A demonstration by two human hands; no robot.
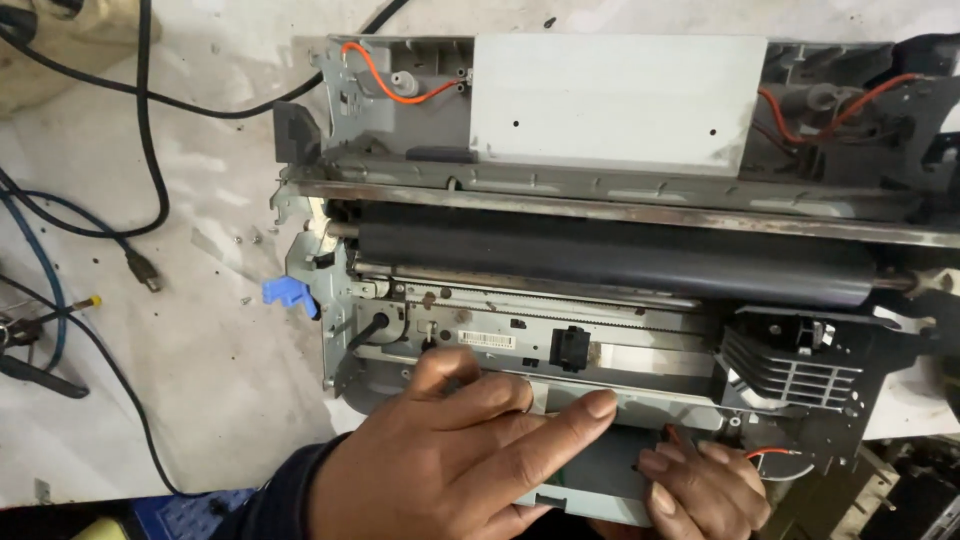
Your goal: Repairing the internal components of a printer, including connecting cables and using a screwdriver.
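Opened printer [620,200] lies on the counter [200,350], black roller [610,262] exposed across it. Left hand [460,455] rests flat, fingers extended, on the grey front panel [590,470] at the printer's near edge, gripping nothing. Right hand [700,485] lies just beside it, fingertips curled onto the same panel. Blue lever [287,293] at printer's left side.

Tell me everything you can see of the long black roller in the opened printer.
The black roller lies horizontally across the opened printer, below a worn metal rail. It looks like matte, dusty rubber, with bare metal shaft ends at both sides. A blue lever sits near its left end. Neither hand touches it; both rest lower down.
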